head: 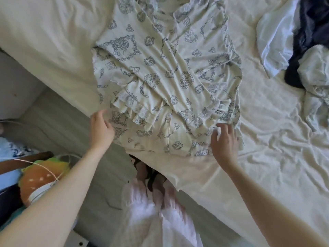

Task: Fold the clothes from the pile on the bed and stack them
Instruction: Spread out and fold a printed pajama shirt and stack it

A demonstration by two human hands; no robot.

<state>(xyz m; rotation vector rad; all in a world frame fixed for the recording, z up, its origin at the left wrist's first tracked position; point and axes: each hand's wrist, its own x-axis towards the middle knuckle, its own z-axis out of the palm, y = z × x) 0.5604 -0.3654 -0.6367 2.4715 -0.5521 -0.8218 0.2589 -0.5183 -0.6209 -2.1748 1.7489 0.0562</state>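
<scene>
Lying lengthwise toward 12 o'clock, the top has its hem nearest both hands: left hand and right hand rest open at its corners.

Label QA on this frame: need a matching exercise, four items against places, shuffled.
Things:
1. cream printed button-front pyjama top
2. left hand
3. right hand
4. dark navy garment

Places:
A. top right, in the pile on the bed
B. at the top's right hem corner
C. spread flat mid-bed, sleeves folded across
D. at the top's left hem edge, by the bed's side

Pairs: 1-C, 2-D, 3-B, 4-A
</scene>
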